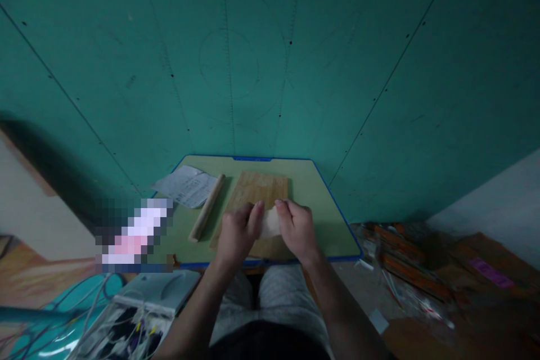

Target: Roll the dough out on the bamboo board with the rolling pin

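My left hand and my right hand are both closed on a pale piece of dough, one at each side of it. The dough hangs stretched flat between my fists, with thumbs on top. Beneath it lies a wooden board, its near part covered by my hands and the dough. To the left of the board a wooden rolling pin rests at a slant. How much dough is inside my fists is hidden.
The small green table has a blue rim and stands against a green wall. A printed plastic bag or sheet lies at its left back. An opened box with cables is at lower left; cardboard and clutter lie right.
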Motion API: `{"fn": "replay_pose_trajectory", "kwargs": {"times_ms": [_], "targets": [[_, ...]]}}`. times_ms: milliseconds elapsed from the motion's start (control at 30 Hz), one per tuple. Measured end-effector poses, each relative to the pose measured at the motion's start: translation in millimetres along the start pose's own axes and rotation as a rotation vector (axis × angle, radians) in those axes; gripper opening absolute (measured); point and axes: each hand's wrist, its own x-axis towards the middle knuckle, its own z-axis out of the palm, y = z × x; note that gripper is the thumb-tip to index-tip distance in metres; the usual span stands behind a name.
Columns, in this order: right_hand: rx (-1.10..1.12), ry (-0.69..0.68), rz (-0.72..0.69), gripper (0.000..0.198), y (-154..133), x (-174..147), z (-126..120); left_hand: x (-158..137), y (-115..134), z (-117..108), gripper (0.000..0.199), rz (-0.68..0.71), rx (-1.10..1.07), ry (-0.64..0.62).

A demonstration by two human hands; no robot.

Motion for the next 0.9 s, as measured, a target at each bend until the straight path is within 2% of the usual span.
{"fn": "replay_pose_trajectory", "kwargs": {"times_ms": [100, 200, 300, 400, 467, 533, 633, 700, 767, 900], "targets": [[0.06, -0.037, 0.053, 0.045, 3, 4, -8, 0, -2, -4, 0.047, 0.008, -0.018, -0.021], [0.119, -0.021, 0.087, 0.037, 2, 6, -11, 5, -4, -7, 0.048, -0.041, -0.107, 0.026], [0.064, 0.024, -0.012, 0.033, -3, -1, -7, 9, -3, -9, 0.052, -0.11, -0.233, 0.154], [-0.012, -0.026, -0.15, 0.057, -8, -11, 3, 6, -1, -8, 0.057, -0.133, -0.307, 0.211], [-0.016, -0.069, -0.159, 0.08, -10, -14, 9, 0, 1, -6, 0.062, -0.169, -0.35, 0.146], [-0.014, -0.097, -0.106, 0.102, -8, -14, 10, -5, 0, -5, 0.072, -0.233, -0.44, 0.011], [-0.023, -0.155, -0.031, 0.116, -4, -9, 4, -11, -2, -9, 0.09, -0.286, -0.594, -0.24], [-0.038, -0.199, -0.015, 0.112, -1, -7, -2, -11, -3, -16, 0.089, -0.292, -0.609, -0.363], [-0.074, -0.249, -0.012, 0.1, 1, -7, -5, -11, -4, -23, 0.078, -0.303, -0.553, -0.409], [-0.168, -0.325, -0.024, 0.069, 4, -9, 1, -12, -7, -28, 0.075, -0.322, -0.457, -0.295]]}}
